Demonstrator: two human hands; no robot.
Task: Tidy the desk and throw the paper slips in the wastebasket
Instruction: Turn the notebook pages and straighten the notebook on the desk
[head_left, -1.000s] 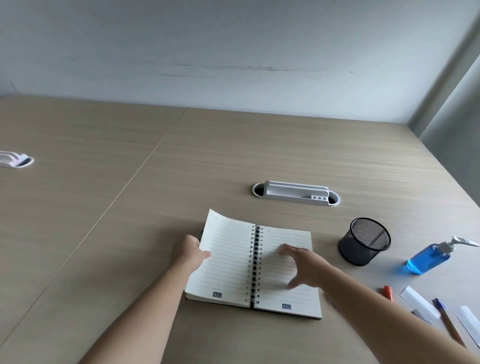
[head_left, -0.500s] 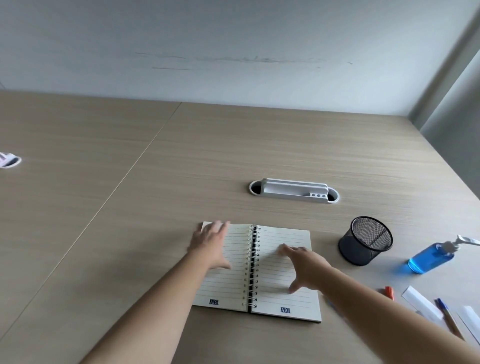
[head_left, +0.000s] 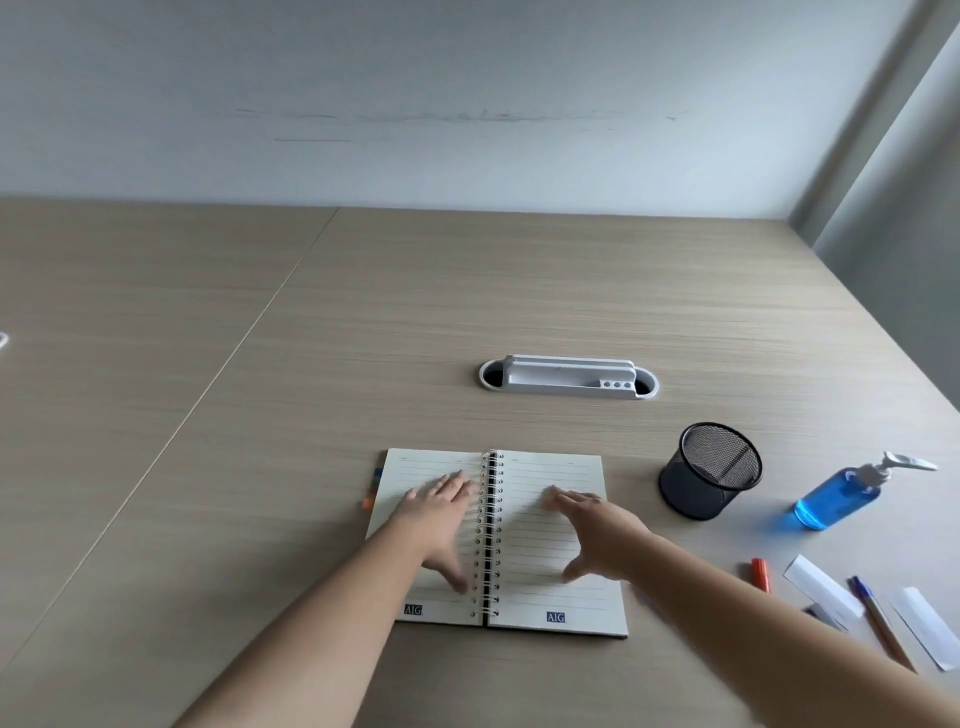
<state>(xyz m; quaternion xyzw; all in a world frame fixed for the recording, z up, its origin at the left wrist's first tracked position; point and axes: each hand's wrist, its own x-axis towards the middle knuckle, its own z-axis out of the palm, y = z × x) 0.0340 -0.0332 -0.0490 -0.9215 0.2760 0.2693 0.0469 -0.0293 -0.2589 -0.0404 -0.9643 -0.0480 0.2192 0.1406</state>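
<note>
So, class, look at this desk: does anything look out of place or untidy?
Yes. Paper slips, an orange marker and a pen lie loose at the right beside an empty mesh pen cup. The notebook lies open under both hands.

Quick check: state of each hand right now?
Left hand: open, flat on the notebook left page, holding nothing.
Right hand: open, fingers spread on the right page, holding nothing.

We're in an office: wood-grain desk (head_left: 467, 291) w/ cable grommet (head_left: 568, 377), mesh pen cup (head_left: 709, 470), plain white wall (head_left: 415, 93).
</note>
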